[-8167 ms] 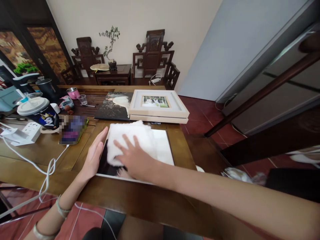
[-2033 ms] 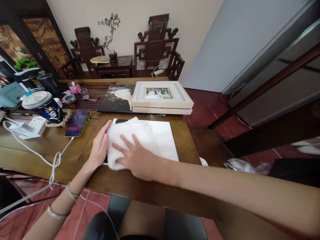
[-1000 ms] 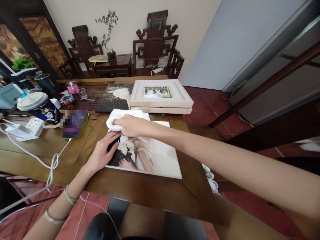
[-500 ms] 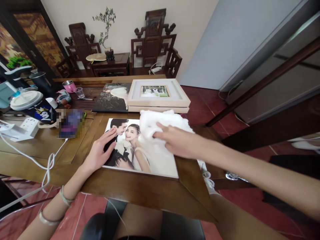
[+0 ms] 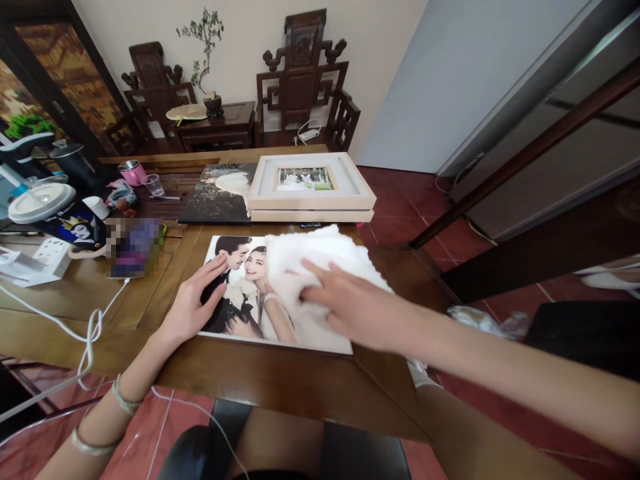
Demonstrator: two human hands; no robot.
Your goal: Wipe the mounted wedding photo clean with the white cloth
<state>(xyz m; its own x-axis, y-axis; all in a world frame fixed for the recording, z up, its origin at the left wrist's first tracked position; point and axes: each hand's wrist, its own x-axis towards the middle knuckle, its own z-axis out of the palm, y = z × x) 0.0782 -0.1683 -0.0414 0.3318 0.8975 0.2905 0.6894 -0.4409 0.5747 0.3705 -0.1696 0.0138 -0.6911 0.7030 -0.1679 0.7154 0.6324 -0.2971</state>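
In the head view there are two hands, one loose photo and one white cloth. The photo (image 5: 245, 303), a flat panel picturing two people, lies near the close edge of the table, straight ahead at twelve o'clock. The left hand (image 5: 193, 303) rests on its nine o'clock side, fingers laid out straight, thumb apart, gripping nothing; two bracelets (image 5: 93, 449) circle that arm. The right hand (image 5: 350, 303) is on top of the white cloth (image 5: 325, 247), which covers the photo from about one to three o'clock. Some fingers reach out over it (they are blurred), and I cannot tell whether they pinch any of it.

From the photo, one dark picture (image 5: 215, 193) lies at eleven o'clock, and just beside it, towards one, one pale frame (image 5: 310, 179) sits on a second pale layer. Around ten are one phone (image 5: 136, 248), one big lidded cup (image 5: 75, 220) and one pink mug (image 5: 131, 175).

The table (image 5: 240, 373) is brown wood. Beyond it stand two carved chairs (image 5: 303, 67), at eleven and twelve, with one potted plant (image 5: 201, 70) between. The floor (image 5: 400, 207) is red tile, the back wall (image 5: 370, 60) pale.
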